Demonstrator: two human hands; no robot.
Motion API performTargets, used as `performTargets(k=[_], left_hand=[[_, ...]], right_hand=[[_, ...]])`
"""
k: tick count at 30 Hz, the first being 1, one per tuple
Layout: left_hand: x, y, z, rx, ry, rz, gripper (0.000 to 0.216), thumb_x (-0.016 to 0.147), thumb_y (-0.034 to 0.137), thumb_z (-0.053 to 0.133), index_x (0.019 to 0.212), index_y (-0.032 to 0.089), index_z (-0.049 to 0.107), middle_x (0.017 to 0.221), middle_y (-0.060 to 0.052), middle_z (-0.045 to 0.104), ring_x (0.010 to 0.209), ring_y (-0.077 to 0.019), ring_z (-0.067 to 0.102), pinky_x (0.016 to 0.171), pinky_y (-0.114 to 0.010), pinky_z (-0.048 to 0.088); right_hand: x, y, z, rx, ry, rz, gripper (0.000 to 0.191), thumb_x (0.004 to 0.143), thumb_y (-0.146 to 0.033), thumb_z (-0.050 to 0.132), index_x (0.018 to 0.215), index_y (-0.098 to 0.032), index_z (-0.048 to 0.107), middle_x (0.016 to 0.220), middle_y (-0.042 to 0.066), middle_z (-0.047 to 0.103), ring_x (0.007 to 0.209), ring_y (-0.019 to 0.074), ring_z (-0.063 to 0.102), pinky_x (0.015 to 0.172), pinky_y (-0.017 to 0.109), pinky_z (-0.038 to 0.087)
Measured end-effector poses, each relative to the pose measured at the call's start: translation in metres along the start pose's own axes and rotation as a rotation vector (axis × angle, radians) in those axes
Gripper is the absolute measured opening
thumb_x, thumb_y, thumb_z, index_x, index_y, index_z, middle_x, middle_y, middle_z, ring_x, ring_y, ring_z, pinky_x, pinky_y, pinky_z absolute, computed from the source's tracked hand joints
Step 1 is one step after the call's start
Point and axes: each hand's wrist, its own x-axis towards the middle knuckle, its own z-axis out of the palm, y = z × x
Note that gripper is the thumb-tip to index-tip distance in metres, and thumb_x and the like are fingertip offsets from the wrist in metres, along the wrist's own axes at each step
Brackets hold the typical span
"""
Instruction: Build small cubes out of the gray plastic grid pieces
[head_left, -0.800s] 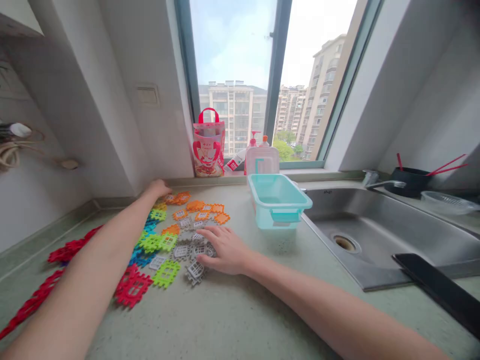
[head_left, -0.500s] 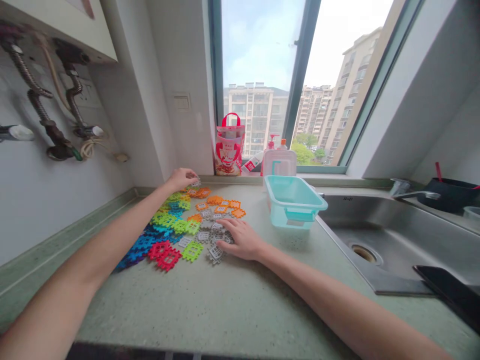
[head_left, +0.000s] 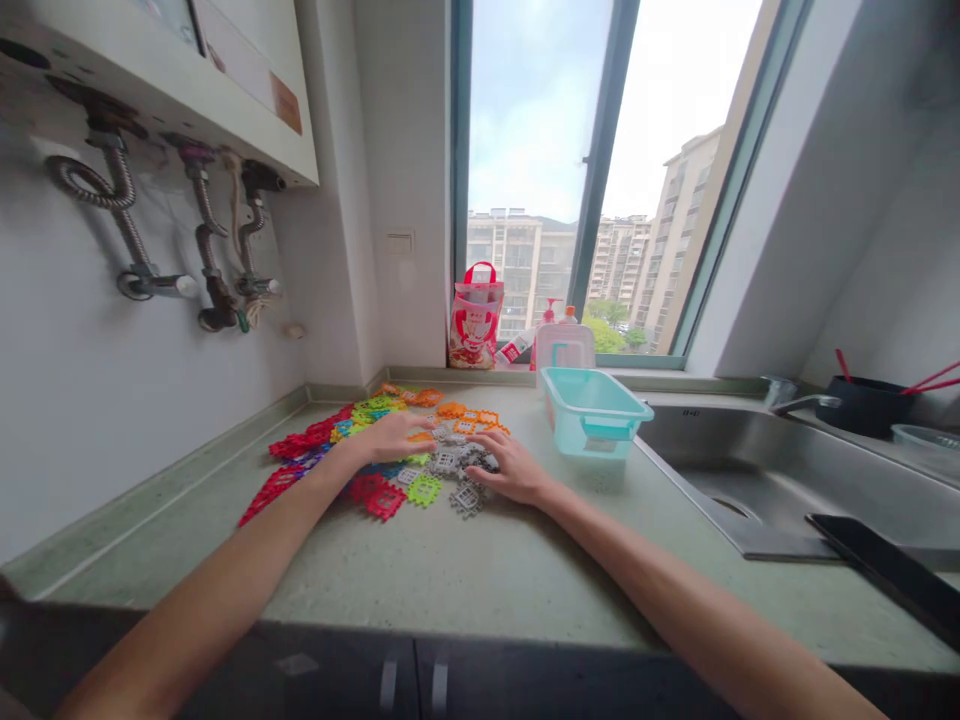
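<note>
A spread of flat plastic lattice pieces lies on the green counter [head_left: 480, 580]: red ones [head_left: 300, 445] at the left, orange ones [head_left: 465, 413] at the back, a green one [head_left: 424, 489] and a heap of grey ones [head_left: 452, 462] in the middle. My left hand [head_left: 396, 437] lies over the pile with its fingertips at the grey heap; what its fingers hold is too small to make out. From the right, my right hand [head_left: 511, 468] rests flat on the grey pieces with fingers spread.
A teal plastic tub [head_left: 590, 412] stands just right of the pieces, beside a steel sink [head_left: 750, 470]. A red bag [head_left: 475, 328] and bottles [head_left: 564, 345] stand on the window sill. A black flat object [head_left: 885, 565] overhangs the sink's front. Pipes [head_left: 150, 280] hang on the left wall.
My left hand came back from the far corner of the pile to the grey heap beside my right hand. The camera pulled back and tilted up.
</note>
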Motion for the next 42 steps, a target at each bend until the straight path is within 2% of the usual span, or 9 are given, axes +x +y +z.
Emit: performTargets(k=[4, 9, 15, 19, 23, 29, 35, 39, 42], left_hand=[[-0.012, -0.007, 0.003, -0.005, -0.197, -0.082, 0.099, 0.067, 0.072, 0.085, 0.152, 0.028, 0.058, 0.155, -0.011, 0.06, 0.139, -0.034, 0.059, 0.115, -0.04, 0.047], [-0.011, -0.003, 0.004, 0.031, -0.284, -0.09, 0.101, 0.062, 0.067, 0.089, 0.15, 0.027, 0.06, 0.155, -0.012, 0.06, 0.14, -0.0359, 0.057, 0.115, -0.041, 0.047], [-0.015, -0.007, -0.01, 0.038, -0.336, -0.159, 0.098, 0.061, 0.071, 0.088, 0.144, 0.025, 0.065, 0.15, -0.012, 0.064, 0.136, -0.0357, 0.06, 0.111, -0.038, 0.048], [-0.017, -0.009, -0.011, -0.036, -0.255, -0.075, 0.09, 0.066, 0.065, 0.089, 0.144, 0.03, 0.065, 0.152, -0.007, 0.062, 0.137, -0.0316, 0.059, 0.113, -0.035, 0.045], [-0.013, 0.001, -0.006, -0.149, -0.188, 0.076, 0.048, 0.073, 0.055, 0.088, 0.113, 0.028, 0.083, 0.136, -0.005, 0.073, 0.126, -0.0279, 0.066, 0.112, -0.033, 0.046], [-0.011, -0.007, -0.009, -0.224, -0.256, -0.065, 0.031, 0.067, 0.047, 0.091, 0.093, 0.031, 0.088, 0.118, -0.003, 0.081, 0.116, -0.0269, 0.073, 0.1, -0.03, 0.053], [-0.01, -0.018, -0.009, -0.015, -0.2, -0.048, 0.036, 0.079, 0.06, 0.079, 0.096, 0.03, 0.087, 0.135, -0.004, 0.075, 0.124, -0.0276, 0.069, 0.108, -0.031, 0.048], [0.01, 0.014, 0.011, 0.205, -0.081, -0.008, 0.049, 0.099, 0.055, 0.054, 0.131, 0.023, 0.075, 0.144, -0.011, 0.069, 0.131, -0.0281, 0.064, 0.113, -0.037, 0.044], [0.023, 0.04, 0.025, 0.354, -0.103, -0.055, 0.046, 0.103, 0.046, 0.046, 0.132, 0.021, 0.073, 0.135, -0.014, 0.073, 0.121, -0.0287, 0.069, 0.103, -0.037, 0.05]], right_hand=[[0.002, -0.006, -0.001, -0.026, -0.021, -0.014, 0.058, 0.101, -0.053, 0.064, 0.151, -0.022, 0.058, 0.155, 0.016, 0.057, 0.145, 0.0307, 0.05, 0.122, 0.054, 0.039], [0.01, -0.022, 0.001, -0.087, -0.19, -0.115, 0.065, 0.099, -0.061, 0.064, 0.156, -0.031, 0.055, 0.169, 0.013, 0.041, 0.155, 0.0368, 0.039, 0.126, 0.062, 0.029], [0.011, -0.02, 0.001, -0.059, -0.238, -0.163, 0.059, 0.099, -0.053, 0.066, 0.15, -0.025, 0.061, 0.162, 0.014, 0.05, 0.15, 0.0341, 0.046, 0.124, 0.053, 0.036], [0.006, -0.014, -0.002, -0.04, -0.216, -0.172, 0.057, 0.099, -0.053, 0.066, 0.148, -0.026, 0.062, 0.159, 0.013, 0.053, 0.149, 0.0333, 0.047, 0.124, 0.052, 0.038], [0.002, -0.013, -0.002, -0.04, -0.215, -0.169, 0.057, 0.1, -0.053, 0.065, 0.149, -0.024, 0.061, 0.16, 0.015, 0.051, 0.148, 0.0343, 0.047, 0.124, 0.052, 0.038], [-0.004, -0.011, -0.006, -0.047, -0.214, -0.131, 0.054, 0.098, -0.051, 0.067, 0.143, -0.022, 0.065, 0.159, 0.018, 0.053, 0.147, 0.0356, 0.049, 0.123, 0.053, 0.038], [-0.01, -0.008, -0.025, 0.005, -0.246, -0.19, 0.05, 0.095, -0.046, 0.072, 0.138, -0.022, 0.068, 0.15, 0.016, 0.06, 0.137, 0.0333, 0.059, 0.117, 0.049, 0.046], [-0.011, -0.013, -0.049, -0.034, -0.212, -0.241, 0.034, 0.096, -0.037, 0.073, 0.127, -0.025, 0.075, 0.146, 0.015, 0.063, 0.135, 0.0328, 0.061, 0.114, 0.049, 0.048], [-0.019, -0.007, -0.066, -0.085, -0.053, -0.233, 0.03, 0.099, -0.028, 0.065, 0.128, -0.027, 0.074, 0.14, 0.012, 0.069, 0.13, 0.0294, 0.065, 0.113, 0.048, 0.049]])
